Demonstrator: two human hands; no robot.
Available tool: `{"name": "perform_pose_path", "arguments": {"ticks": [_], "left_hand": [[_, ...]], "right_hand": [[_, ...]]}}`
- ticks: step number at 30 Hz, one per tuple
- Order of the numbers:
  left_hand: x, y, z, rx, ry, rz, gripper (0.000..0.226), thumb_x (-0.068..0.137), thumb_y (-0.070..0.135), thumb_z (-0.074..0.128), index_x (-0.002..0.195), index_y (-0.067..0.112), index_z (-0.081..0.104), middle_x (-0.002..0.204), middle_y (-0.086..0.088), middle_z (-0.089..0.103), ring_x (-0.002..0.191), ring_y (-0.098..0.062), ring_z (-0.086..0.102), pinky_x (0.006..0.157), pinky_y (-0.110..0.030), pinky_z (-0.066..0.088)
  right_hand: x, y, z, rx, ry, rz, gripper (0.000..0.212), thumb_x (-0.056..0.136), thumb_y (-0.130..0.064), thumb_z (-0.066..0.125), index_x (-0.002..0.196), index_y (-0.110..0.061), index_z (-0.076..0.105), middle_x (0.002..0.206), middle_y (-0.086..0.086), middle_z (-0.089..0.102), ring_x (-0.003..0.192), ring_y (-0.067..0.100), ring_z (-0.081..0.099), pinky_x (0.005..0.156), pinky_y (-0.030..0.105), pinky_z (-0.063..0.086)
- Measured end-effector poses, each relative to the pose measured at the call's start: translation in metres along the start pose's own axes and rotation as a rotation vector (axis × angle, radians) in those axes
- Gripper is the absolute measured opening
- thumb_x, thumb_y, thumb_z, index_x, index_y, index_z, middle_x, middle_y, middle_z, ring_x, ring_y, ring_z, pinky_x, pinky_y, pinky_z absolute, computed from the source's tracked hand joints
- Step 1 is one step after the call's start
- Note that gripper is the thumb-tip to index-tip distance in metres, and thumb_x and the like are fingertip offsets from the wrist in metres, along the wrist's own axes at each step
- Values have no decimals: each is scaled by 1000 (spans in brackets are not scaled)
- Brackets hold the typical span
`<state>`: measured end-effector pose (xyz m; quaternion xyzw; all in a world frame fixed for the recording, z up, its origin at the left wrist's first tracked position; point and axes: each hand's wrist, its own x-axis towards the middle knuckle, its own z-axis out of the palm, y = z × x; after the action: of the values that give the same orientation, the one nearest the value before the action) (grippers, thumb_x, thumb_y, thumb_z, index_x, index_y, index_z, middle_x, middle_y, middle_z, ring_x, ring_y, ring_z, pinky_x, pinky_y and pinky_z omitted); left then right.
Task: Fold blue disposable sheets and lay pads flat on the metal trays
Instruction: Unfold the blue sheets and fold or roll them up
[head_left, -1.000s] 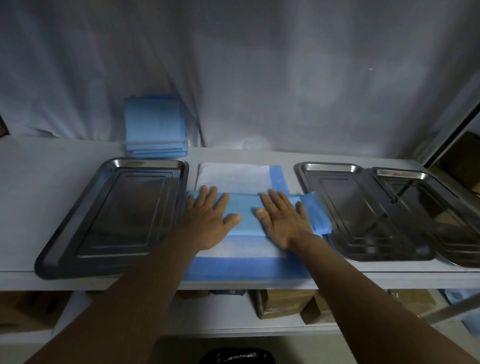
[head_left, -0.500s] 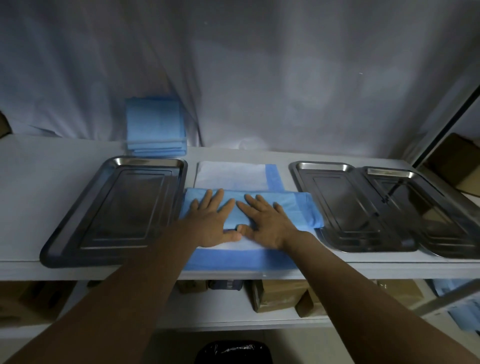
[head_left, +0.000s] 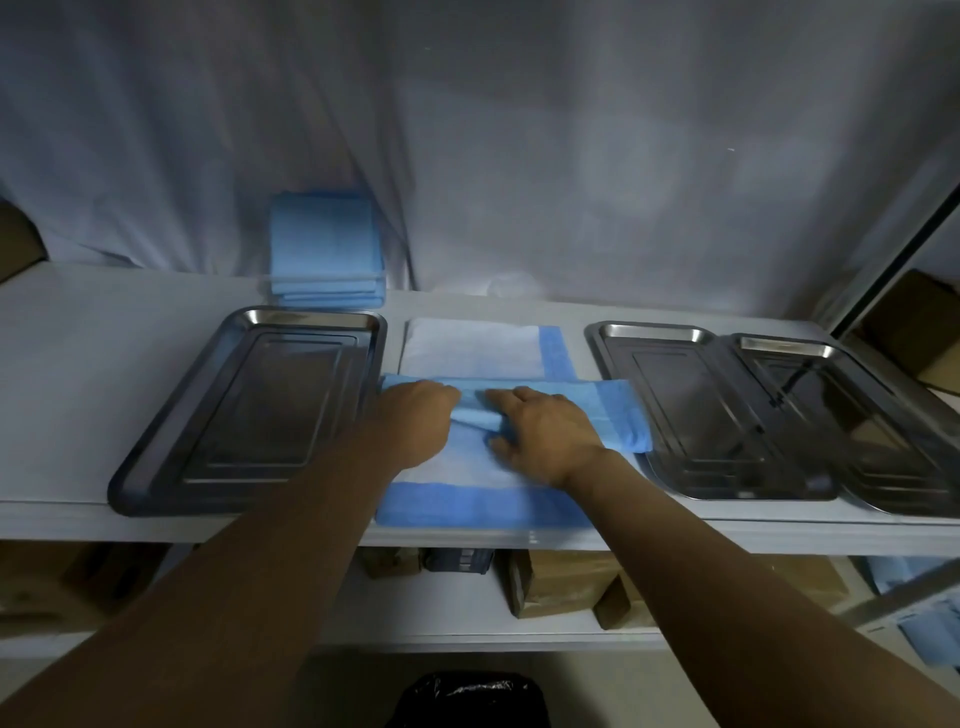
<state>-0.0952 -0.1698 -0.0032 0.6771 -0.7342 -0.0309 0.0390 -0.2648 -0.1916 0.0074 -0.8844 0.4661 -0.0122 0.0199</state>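
Storage shelving, dim light: cardboard boxes (head_left: 556, 582) on lower level, 6 o'clock. Above, on white shelf (head_left: 104, 364), both hands work blue sheet (head_left: 618, 415) at centre. Left hand (head_left: 415, 421) has fingers curled, gripping bunched fold. Right hand (head_left: 545, 436) pinches same ridge. Sheet lies across white pad (head_left: 478, 353), apparently half folded. No pad on trays yet: left tray (head_left: 306, 313) at 9 o'clock, middle tray (head_left: 649, 328) and right tray (head_left: 779, 343), touching, at 3 o'clock. Folded stack (head_left: 324, 249) at 11 o'clock, before white drape (head_left: 571, 156). Most work seemingly ahead.

The left hand (head_left: 410, 421) and the right hand (head_left: 545, 436) are bare, with rounded knuckles showing. Behind each hand a bare wrist widens into a long bare forearm, the left forearm (head_left: 249, 561) and the right forearm (head_left: 727, 577), uncovered down to the picture's lower edge.
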Motion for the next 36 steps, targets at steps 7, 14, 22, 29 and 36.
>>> {"name": "perform_pose_path", "arguments": {"ticks": [7,14,22,29,36], "left_hand": [[-9,-5,-30,-122,382,8,22,86,25,55,103,15,65,96,-11,68,91,-31,64,78,-35,51],[-18,-9,-48,-1164,186,-389,47,75,11,75,115,7,51,100,-7,63,60,-14,62,50,-21,46],[-24,19,-82,-1656,56,-282,13,94,13,54,107,13,55,88,-5,63,45,-7,64,42,-14,48],[-8,38,-132,-1759,295,-137,6,86,16,56,91,15,60,80,0,64,73,-14,60,75,-26,47],[-24,29,-87,-1297,296,1,33,83,-15,49,104,3,66,88,-2,61,73,-2,59,72,-6,48]], "right_hand": [[11,-9,1,249,159,199,43,97,-11,39,138,-21,45,124,10,61,113,29,57,94,32,41],[-5,5,-47,1135,224,244,13,93,-6,51,96,-11,63,92,6,60,88,19,53,81,34,44],[-16,-2,-99,1325,172,176,13,89,-7,59,84,-17,66,72,-10,69,67,4,65,66,20,51],[3,4,-127,1121,590,158,18,86,10,53,93,-3,63,70,3,58,41,-6,51,47,10,41],[-19,5,-79,979,483,67,21,76,11,59,96,9,66,84,16,68,64,-3,59,62,10,45]]}}
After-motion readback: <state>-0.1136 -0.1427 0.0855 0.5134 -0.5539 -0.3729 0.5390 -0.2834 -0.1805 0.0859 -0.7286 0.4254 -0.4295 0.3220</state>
